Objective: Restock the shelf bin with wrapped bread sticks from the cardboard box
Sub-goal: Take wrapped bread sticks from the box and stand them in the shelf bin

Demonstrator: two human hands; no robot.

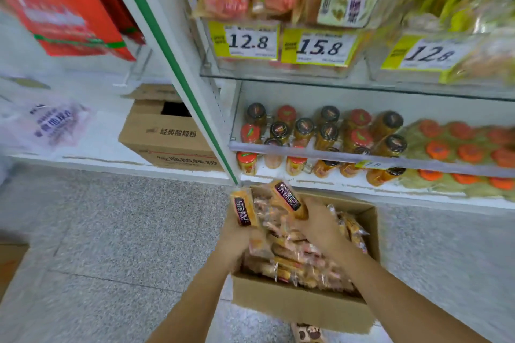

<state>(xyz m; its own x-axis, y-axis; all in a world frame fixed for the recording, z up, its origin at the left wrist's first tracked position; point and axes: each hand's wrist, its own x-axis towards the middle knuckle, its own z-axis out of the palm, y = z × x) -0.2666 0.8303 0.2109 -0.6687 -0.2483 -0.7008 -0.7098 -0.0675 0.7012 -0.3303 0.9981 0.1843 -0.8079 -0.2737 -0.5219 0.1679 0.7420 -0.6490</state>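
Clamped in the left hand point(237, 234), fingers curled round it, one wrapped bread stick point(244, 210), lifted clear for carrying. Beneath both hands, the open cardboard box point(301, 306), still well filled. Gripped in the right hand point(320, 228), a second stick point(288, 198), tilted. Above the hands, shelves point(278, 76); cannot tell which shelf bin.

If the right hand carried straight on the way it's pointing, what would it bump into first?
Probably the front edge of the bottom shelf, with the jars just behind it. The right hand and its bread stick aim up and left at it, though depth is unclear.
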